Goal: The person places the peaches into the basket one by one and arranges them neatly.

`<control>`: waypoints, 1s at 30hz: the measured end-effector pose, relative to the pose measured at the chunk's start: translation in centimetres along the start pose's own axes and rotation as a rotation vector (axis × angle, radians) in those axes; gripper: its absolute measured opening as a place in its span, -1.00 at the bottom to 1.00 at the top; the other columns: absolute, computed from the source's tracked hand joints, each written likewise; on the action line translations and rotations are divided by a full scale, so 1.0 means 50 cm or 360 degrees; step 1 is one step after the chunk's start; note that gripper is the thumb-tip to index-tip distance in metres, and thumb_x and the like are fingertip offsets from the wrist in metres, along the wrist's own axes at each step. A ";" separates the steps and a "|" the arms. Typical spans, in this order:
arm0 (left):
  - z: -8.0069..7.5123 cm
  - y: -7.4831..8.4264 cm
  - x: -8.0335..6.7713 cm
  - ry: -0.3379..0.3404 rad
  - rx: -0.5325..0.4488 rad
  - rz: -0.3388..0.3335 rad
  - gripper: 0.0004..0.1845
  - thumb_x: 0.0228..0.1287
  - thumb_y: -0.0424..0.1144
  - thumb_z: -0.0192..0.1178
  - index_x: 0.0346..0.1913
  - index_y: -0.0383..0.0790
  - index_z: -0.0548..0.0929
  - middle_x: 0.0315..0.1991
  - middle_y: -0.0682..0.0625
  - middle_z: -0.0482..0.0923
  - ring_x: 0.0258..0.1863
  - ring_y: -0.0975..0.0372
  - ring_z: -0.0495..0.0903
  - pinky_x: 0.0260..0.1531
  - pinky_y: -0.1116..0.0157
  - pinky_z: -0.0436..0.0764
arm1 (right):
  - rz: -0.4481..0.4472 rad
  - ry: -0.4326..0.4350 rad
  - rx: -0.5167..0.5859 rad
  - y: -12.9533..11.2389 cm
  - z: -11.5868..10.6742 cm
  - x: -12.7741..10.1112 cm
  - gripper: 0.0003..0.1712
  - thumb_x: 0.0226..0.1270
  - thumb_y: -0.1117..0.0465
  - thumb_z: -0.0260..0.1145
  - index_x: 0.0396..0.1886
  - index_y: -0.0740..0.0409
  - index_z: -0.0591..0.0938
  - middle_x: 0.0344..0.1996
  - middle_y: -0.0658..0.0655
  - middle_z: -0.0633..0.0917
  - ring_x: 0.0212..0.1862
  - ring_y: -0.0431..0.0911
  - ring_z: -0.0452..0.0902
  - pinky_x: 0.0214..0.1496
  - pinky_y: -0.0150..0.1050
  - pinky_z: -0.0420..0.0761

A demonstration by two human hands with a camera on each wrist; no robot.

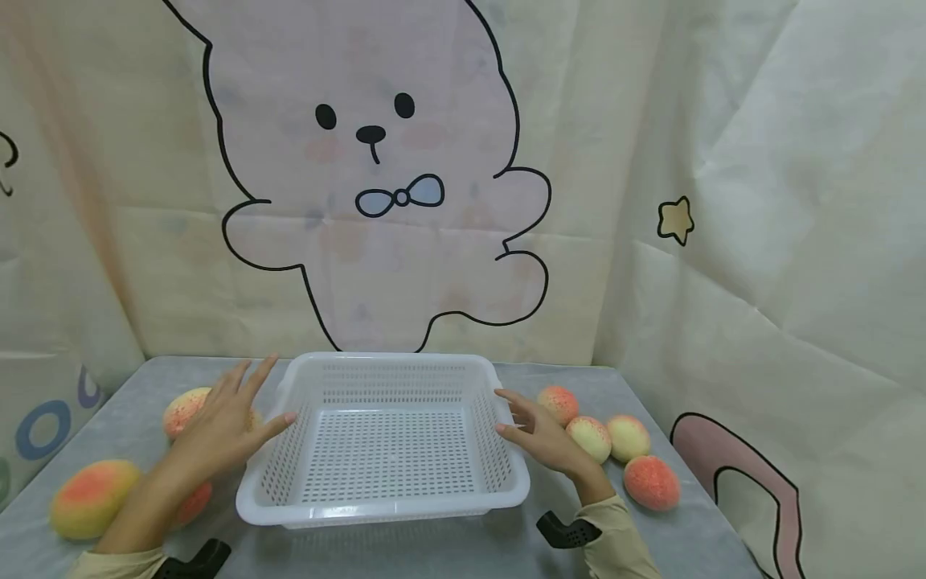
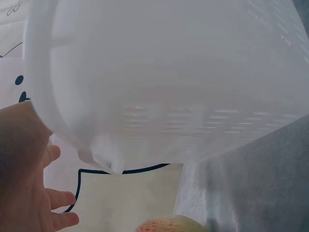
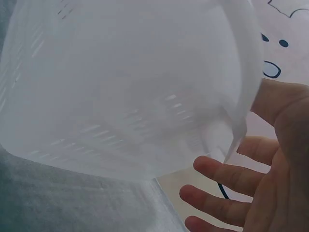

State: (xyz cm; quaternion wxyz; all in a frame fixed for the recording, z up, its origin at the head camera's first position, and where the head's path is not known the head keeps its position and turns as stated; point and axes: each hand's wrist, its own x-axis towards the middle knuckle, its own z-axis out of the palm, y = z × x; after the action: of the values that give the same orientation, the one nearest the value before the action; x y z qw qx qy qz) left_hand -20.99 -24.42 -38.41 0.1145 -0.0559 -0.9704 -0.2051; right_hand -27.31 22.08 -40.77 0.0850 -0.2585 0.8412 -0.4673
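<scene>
Basket (image 1: 383, 507) mid-table, open on top, nothing above the rim. Left hand (image 1: 224, 426) just off left wall, right hand (image 1: 542, 438) just off right wall, fingers straight. Left flank crowded: fruit (image 1: 184, 410) behind left hand, another (image 1: 90, 498) near table edge, a third partly hidden under the forearm. Right flank: four fruits (image 1: 625, 438) clustered just beside right hand. Bare table strip in front of basket. Curtain (image 1: 760, 241) closes back and right side.

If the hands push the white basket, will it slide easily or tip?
The white basket looks like thin perforated plastic and is empty, so probably light. Its wide, low shape on the table suggests sliding, not tipping. The walls may flex slightly.
</scene>
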 end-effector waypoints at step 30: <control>-0.049 -0.081 -0.056 -0.0043 -0.0474 -0.0005 -0.20 0.51 0.05 0.12 0.63 -0.05 0.02 0.54 -0.52 -0.03 0.43 -0.53 0.01 0.08 -0.57 0.15 | -0.0054 -0.0113 0.0238 0.036 -0.016 0.002 -0.23 0.53 0.16 0.23 0.60 0.19 0.15 0.48 0.40 0.34 0.40 0.36 0.40 0.26 0.09 0.59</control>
State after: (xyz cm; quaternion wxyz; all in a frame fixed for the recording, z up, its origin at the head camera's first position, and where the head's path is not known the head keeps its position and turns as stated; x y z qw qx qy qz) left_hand -18.44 -29.28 -38.48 0.0916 -0.0737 -0.9307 -0.3463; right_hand -28.34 23.37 -41.80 0.1258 -0.2821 0.7959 -0.5207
